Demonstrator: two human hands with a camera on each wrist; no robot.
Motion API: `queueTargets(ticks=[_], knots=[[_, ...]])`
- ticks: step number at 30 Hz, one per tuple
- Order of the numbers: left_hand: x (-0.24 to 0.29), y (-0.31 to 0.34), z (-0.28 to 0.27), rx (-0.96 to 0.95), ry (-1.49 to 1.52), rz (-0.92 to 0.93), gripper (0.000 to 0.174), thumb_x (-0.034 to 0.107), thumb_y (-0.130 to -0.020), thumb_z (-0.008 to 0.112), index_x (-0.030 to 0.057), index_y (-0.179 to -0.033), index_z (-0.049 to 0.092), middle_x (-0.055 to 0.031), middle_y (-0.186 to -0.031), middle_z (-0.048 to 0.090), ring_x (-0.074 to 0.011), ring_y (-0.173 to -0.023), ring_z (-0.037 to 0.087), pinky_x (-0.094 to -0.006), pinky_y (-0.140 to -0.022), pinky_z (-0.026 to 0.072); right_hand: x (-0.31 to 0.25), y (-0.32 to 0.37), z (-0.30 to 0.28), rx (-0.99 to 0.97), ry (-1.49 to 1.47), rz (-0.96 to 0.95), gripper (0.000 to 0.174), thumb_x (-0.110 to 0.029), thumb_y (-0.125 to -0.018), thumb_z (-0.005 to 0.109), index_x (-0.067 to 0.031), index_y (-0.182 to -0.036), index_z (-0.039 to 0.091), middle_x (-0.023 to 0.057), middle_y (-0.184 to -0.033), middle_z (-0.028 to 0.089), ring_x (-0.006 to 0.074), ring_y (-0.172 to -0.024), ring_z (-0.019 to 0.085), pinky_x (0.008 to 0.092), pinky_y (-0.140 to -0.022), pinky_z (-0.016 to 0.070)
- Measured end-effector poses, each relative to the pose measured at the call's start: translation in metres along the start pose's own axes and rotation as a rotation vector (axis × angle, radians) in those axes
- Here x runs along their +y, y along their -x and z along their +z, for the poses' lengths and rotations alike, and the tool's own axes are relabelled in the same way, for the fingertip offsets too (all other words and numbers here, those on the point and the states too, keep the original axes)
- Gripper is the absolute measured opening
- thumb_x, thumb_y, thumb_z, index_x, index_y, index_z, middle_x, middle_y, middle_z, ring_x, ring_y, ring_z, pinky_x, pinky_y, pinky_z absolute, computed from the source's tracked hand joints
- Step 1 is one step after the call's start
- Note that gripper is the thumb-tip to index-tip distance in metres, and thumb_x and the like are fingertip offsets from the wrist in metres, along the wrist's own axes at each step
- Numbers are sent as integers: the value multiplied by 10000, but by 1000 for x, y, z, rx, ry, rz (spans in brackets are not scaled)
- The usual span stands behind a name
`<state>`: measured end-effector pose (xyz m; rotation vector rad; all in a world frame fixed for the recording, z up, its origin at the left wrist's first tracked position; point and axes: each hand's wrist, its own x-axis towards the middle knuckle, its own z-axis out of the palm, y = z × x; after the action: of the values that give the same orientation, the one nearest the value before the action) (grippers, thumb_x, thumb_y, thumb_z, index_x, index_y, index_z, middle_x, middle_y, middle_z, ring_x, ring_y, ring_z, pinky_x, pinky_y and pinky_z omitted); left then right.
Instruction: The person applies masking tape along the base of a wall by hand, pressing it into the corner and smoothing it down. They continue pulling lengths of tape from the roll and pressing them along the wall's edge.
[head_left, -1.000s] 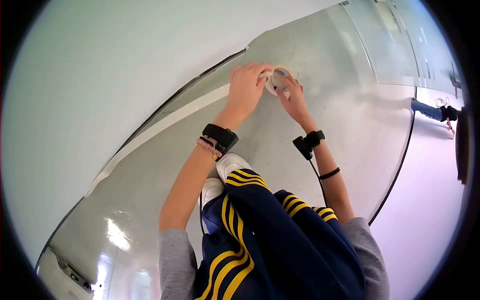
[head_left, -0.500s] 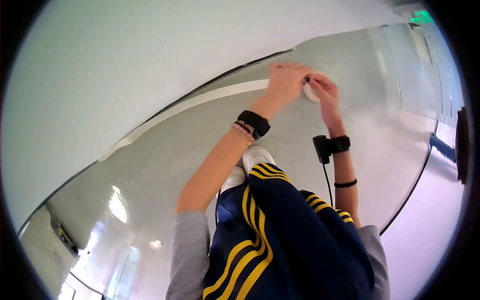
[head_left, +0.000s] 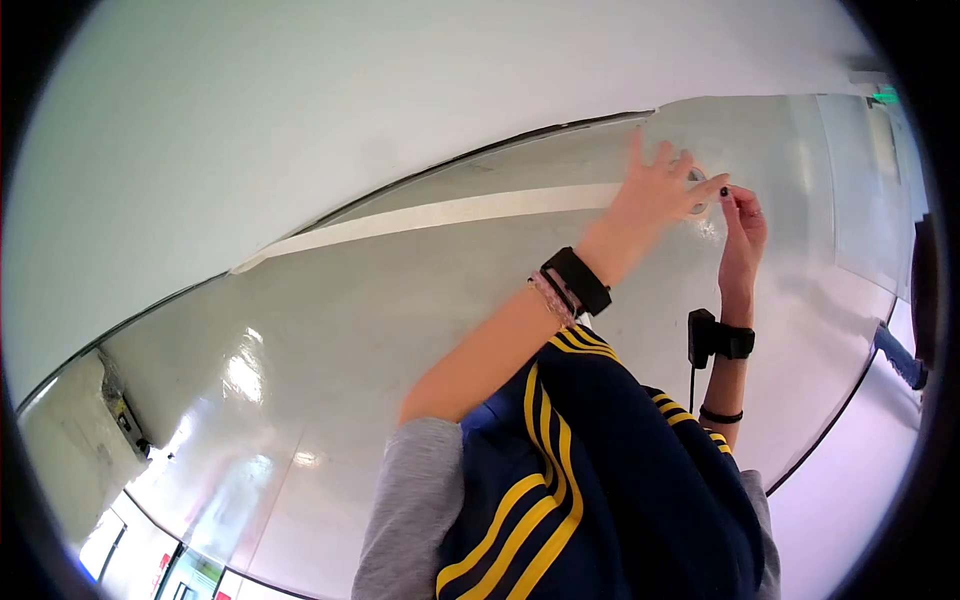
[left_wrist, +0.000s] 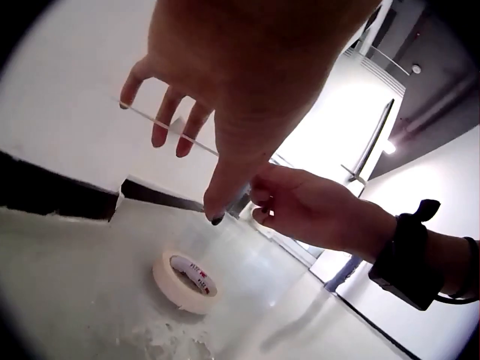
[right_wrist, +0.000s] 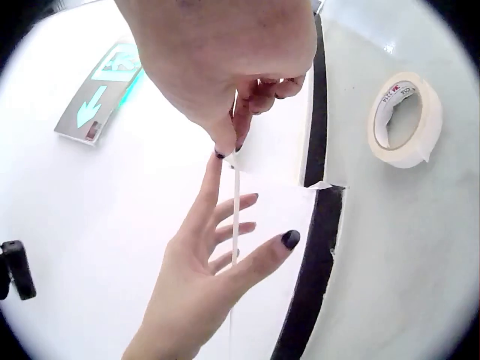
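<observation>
A long white strip of masking tape (head_left: 450,212) stretches from the left up to my hands. My right hand (head_left: 742,230) pinches its end between thumb and fingertips, as the right wrist view also shows. My left hand (head_left: 655,195) has its fingers spread, with the strip running edge-on across them in the left wrist view. The left forefinger's tip reaches right up to the right fingertips. A roll of masking tape (right_wrist: 427,139) with a printed core lies apart from both hands; in the head view the left hand partly covers it.
A white wall (head_left: 300,120) with a dark base strip (head_left: 480,153) runs along the far side of the glossy grey floor (head_left: 400,320). A lit green exit sign (right_wrist: 101,90) appears in the right wrist view. Another person's leg (head_left: 897,355) shows at the right edge.
The left fingers have gone from curled at the strip to spread. The right hand has left the roll and now pinches the strip's end. The head view has swung leftward.
</observation>
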<state>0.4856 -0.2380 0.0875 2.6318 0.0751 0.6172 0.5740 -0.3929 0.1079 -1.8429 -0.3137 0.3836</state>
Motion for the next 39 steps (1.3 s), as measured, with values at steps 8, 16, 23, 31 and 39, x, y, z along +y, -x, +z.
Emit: queueTargets(ticks=[8, 16, 23, 31, 39], knots=[[-18, 33, -113, 94, 240, -85, 582, 219, -694, 699, 180, -1241, 502, -59, -1100, 524, -239, -1035, 482, -449, -924, 359, -25, 0, 24, 205, 49, -76, 153, -150, -931, 498, -48, -1031, 552, 12, -1020, 545, 95, -965, 476, 245, -870, 353], [-62, 197, -185, 313, 177, -882, 167, 7, -824, 528, 54, -964, 608, -69, -944, 606, -195, -874, 569, -308, -808, 435, 2, -3, 2, 26, -163, -141, 206, 16, -870, 522, -28, -1072, 518, 22, -981, 549, 95, -939, 500, 235, -866, 381], [-100, 292, -214, 623, 42, -1079, 169, 25, -864, 475, 26, -996, 581, -56, -968, 600, -152, -878, 553, -296, -773, 430, -8, 0, 9, 34, 48, -95, 200, -33, -850, 580, 7, -1045, 593, 6, -863, 607, 74, -829, 539, 211, -772, 419], [-85, 319, -212, 681, 128, -1180, 214, 51, -882, 455, 24, -1063, 564, -57, -991, 593, -155, -917, 547, -289, -742, 428, 30, -9, -3, -8, 146, -156, 158, -102, -807, 662, -3, -930, 659, 17, -830, 638, 57, -726, 544, 195, -639, 429], [-48, 338, -211, 654, 99, -1157, 246, 46, -874, 455, 40, -1100, 551, -77, -1038, 570, -175, -959, 537, -299, -785, 431, 43, -15, -7, 39, 267, -267, 132, -84, -778, 678, -7, -884, 678, 39, -815, 672, 90, -753, 596, 225, -704, 453]])
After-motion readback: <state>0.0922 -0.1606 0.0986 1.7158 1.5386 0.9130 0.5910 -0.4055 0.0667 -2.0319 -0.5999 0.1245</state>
